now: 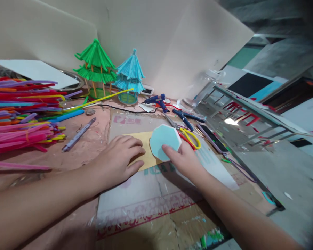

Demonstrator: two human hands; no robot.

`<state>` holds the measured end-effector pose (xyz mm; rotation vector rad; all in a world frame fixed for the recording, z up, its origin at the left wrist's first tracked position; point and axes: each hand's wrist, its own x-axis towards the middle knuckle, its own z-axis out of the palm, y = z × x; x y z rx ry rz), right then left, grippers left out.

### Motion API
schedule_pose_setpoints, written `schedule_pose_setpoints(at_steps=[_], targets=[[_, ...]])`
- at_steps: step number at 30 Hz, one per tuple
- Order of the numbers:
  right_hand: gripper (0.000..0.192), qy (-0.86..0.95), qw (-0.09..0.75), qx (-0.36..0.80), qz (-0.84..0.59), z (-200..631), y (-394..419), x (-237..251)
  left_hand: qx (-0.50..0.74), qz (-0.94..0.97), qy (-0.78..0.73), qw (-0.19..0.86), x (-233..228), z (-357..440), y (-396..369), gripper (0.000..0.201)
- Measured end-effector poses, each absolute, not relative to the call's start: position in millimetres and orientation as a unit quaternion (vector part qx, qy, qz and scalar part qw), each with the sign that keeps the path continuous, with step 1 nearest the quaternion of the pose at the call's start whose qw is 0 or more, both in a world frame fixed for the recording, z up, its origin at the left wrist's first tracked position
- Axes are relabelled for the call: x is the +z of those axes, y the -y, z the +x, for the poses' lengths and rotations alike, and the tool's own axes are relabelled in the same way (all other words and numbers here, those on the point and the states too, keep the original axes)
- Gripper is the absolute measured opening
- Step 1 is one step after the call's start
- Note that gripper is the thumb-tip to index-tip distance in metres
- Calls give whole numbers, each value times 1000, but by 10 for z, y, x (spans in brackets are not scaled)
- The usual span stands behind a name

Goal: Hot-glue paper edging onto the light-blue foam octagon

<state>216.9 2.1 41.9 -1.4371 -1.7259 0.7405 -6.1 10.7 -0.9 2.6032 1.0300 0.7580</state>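
Fingers together, lying flat: left hand (117, 158) pressing the yellow sheet (143, 152) onto the cardboard (146, 194). At its three o'clock, right hand (184, 158) pinching the blue octagon (165, 141), tilting it over the sheet's edge. Risking: octagon sliding askew under a loose pinch; sleeve catching the scissors (189, 137) at the octagon's three o'clock.

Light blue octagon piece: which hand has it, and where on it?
The right hand holds the light blue octagon at its lower right edge; the left hand presses flat on the tan sheet.
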Motion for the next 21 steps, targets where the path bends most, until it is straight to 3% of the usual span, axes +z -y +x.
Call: schedule_pose_setpoints(at_steps=[4,13,21], targets=[[16,730,263,225,-589,2116,-84,425,237,902,-346,105,-30,-47,-103,26],[18,783,153,166,-580,2029,-74,583,227,906,-344,100,-8,-39,-98,24],[12,798,135,34,-586,1923,-174,516,228,905,-344,101,6,-31,-100,25]])
